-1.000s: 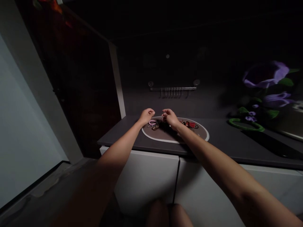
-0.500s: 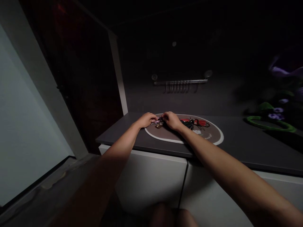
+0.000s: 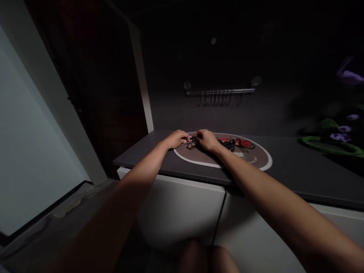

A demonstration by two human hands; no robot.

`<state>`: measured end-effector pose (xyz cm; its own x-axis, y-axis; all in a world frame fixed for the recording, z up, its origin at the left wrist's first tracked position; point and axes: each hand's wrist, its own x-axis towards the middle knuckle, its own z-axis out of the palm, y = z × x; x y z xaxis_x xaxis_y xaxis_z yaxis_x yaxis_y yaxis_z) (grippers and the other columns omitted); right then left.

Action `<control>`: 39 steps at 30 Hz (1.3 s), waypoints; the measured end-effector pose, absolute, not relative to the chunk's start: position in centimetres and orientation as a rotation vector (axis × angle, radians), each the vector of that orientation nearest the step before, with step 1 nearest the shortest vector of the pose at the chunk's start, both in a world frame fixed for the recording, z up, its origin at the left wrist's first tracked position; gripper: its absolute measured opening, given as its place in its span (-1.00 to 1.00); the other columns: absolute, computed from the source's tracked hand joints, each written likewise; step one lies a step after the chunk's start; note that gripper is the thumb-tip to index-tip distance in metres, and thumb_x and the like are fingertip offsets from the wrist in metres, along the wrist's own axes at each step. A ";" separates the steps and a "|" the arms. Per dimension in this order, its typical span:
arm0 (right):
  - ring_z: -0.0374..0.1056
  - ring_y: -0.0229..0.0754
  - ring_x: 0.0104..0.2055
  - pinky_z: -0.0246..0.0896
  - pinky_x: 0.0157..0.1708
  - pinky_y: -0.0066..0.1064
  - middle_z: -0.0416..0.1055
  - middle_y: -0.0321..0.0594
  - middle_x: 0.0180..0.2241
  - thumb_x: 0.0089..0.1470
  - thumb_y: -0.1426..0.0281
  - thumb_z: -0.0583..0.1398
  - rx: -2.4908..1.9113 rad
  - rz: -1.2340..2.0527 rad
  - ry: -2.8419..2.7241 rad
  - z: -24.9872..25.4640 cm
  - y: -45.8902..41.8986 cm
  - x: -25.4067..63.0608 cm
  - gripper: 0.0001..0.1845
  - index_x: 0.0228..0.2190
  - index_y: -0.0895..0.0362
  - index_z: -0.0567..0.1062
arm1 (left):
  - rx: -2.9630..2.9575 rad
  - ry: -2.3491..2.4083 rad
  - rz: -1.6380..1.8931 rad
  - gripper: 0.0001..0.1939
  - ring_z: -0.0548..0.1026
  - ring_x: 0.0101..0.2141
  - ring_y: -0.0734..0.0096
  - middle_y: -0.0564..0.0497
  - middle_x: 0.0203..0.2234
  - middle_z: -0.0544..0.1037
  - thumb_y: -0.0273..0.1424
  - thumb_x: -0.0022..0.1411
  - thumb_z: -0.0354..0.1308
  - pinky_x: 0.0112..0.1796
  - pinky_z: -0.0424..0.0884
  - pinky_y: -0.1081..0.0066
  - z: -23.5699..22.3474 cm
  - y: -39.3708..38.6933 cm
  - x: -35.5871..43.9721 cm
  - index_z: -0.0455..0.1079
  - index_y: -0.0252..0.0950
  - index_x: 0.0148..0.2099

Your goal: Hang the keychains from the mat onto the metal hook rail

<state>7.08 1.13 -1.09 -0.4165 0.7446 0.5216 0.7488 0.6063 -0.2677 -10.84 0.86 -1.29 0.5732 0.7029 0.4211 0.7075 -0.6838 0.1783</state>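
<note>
My left hand (image 3: pixel 178 139) rests at the left end of an oval brown mat (image 3: pixel 206 160) with a white border. Its fingers are closed on small shiny metal pieces (image 3: pixel 191 140) that look like keys, too small to make out for sure. Close by on the right, my right hand (image 3: pixel 208 140) has thumb and fingers pinched together beside the same pieces; what they hold is hidden. A small brass-coloured piece (image 3: pixel 190 146) lies on the mat between the hands. Right of my right hand, dark items (image 3: pixel 228 145) lie among red items (image 3: pixel 245 143) and thin dark cords.
The mat lies on a dark grey counter (image 3: pixel 287 168) above white cabinet doors (image 3: pixel 182 206). A clear rail with several hooks (image 3: pixel 220 92) is fixed to the back wall. At right stand purple flowers (image 3: pixel 341 134) and a green ring-shaped piece (image 3: pixel 327 146). A dark door is at left.
The view has tilted down slightly. Both hands stay at the mat's left end, with the fingers shifting only a little around the small metal pieces.
</note>
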 end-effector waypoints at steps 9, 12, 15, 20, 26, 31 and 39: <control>0.28 -0.24 -0.34 0.07 -0.32 -0.49 0.44 -0.14 -0.36 -0.08 0.55 0.10 -1.169 0.046 -2.205 -1.1 1.1 7.1 -0.79 -0.36 0.18 0.48 | -2.724 -1.406 -1.004 -0.89 0.41 -0.33 0.40 0.00 -0.41 0.52 -0.48 0.02 0.11 -0.27 0.24 0.46 -1.1 0.6 -10.5 0.46 -0.32 -0.38; 0.27 -0.24 -0.34 0.07 -0.32 -0.48 0.44 -0.14 -0.35 -0.09 0.55 0.10 -1.174 0.062 -2.218 -1.0 0.9 7.1 -0.79 -0.36 0.18 0.48 | -2.699 -1.460 -1.104 -0.89 0.41 -0.36 0.43 0.02 -0.44 0.52 -0.47 0.02 0.10 -0.29 0.24 0.47 -1.1 0.6 -10.4 0.46 -0.32 -0.38; 0.27 -0.25 -0.35 0.07 -0.31 -0.48 0.43 -0.15 -0.36 -0.09 0.53 0.11 -1.166 0.073 -2.229 -0.8 0.7 7.0 -0.81 -0.37 0.18 0.48 | -2.698 -1.506 -1.268 -0.89 0.40 -0.42 0.47 0.03 -0.48 0.50 -0.47 0.02 0.10 -0.34 0.25 0.49 -1.0 0.6 -10.3 0.44 -0.35 -0.37; 0.27 -0.25 -0.33 0.08 -0.29 -0.48 0.43 -0.17 -0.34 -0.11 0.51 0.12 -1.110 0.095 -2.208 -0.8 0.5 6.9 -0.80 -0.36 0.16 0.47 | -2.766 -1.646 -1.660 -0.90 0.35 -0.54 0.57 0.05 -0.58 0.45 -0.48 0.02 0.11 -0.46 0.25 0.52 -1.0 0.5 -10.0 0.40 -0.40 -0.36; 0.26 -0.24 -0.29 0.08 -0.27 -0.46 0.41 -0.18 -0.31 -0.06 0.43 0.10 -1.041 0.174 -2.158 -0.5 0.1 6.8 -0.82 -0.37 0.15 0.47 | -2.836 -1.728 -2.035 -0.89 0.34 -0.59 0.60 0.06 -0.64 0.40 -0.47 0.00 0.16 -0.49 0.26 0.52 -0.9 0.2 -9.7 0.37 -0.43 -0.36; 0.27 -0.26 -0.29 0.09 -0.27 -0.47 0.43 -0.21 -0.34 -0.03 0.36 0.10 -0.988 0.266 -2.071 -0.2 -0.2 6.7 -0.82 -0.39 0.15 0.47 | -2.756 -1.696 -2.240 -0.84 0.32 -0.62 0.62 0.07 -0.65 0.39 -0.44 -0.03 0.20 -0.51 0.27 0.51 -0.7 0.1 -9.6 0.37 -0.44 -0.37; 0.29 -0.27 -0.36 0.13 -0.30 -0.46 0.44 -0.23 -0.41 -0.04 0.28 0.13 -0.906 0.345 -1.985 -0.7 0.5 7.0 -0.79 -0.43 0.15 0.48 | -2.825 -1.580 -2.283 -0.74 0.31 -0.61 0.63 0.06 -0.62 0.41 -0.35 -0.10 0.25 -0.52 0.29 0.52 -0.9 0.5 -9.6 0.37 -0.44 -0.36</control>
<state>7.00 0.51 -0.66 -0.3273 0.7135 0.6195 0.4623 0.6927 -0.5536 -9.64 0.47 -0.94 0.1734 0.9000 0.4000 0.0573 -0.4147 0.9082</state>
